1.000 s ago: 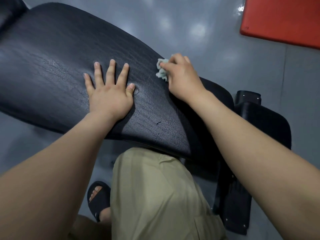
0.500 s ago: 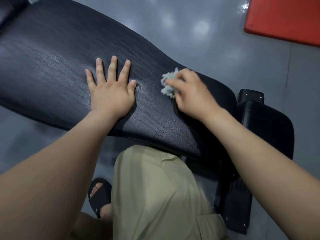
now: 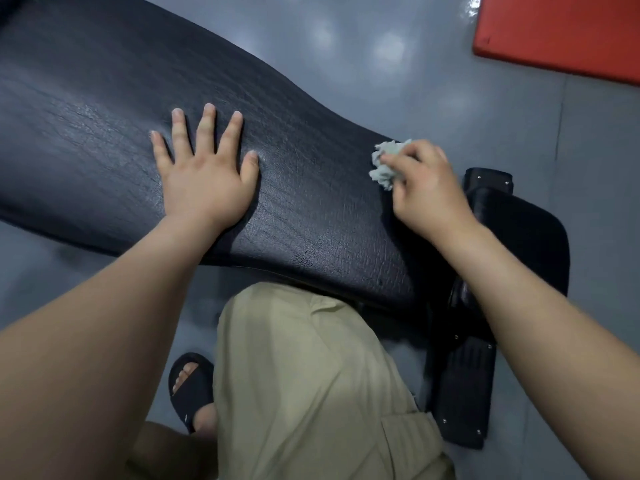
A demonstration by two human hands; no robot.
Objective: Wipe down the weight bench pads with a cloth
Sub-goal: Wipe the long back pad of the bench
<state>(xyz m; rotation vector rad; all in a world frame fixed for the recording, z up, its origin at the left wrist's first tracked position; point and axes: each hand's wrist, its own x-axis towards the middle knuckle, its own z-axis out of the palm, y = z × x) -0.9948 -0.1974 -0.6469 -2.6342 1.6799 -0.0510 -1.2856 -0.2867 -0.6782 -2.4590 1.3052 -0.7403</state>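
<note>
Two hands on a black bench pad, one flat and one holding a cloth.

The left hand (image 3: pixel 204 181) lies flat on the bench pad (image 3: pixel 104 98), palm down, fingers straight and spread. The right hand (image 3: pixel 429 192) curls its fingers round a small crumpled pale grey-green cloth (image 3: pixel 386 164) and presses it to the pad's far edge, near the narrow end. The pad's long axis runs from upper left to lower right, wide at the left and tapering rightward. Its black cover looks like leather, finely creased and slightly shiny. A smaller black seat pad (image 3: pixel 530 237) sits just past the narrow end. Below are khaki trousers (image 3: pixel 304 375) and a black sandal (image 3: pixel 192 386) on the glossy grey floor (image 3: pixel 346 36); a red mat (image 3: pixel 571 36) lies at upper right.
</note>
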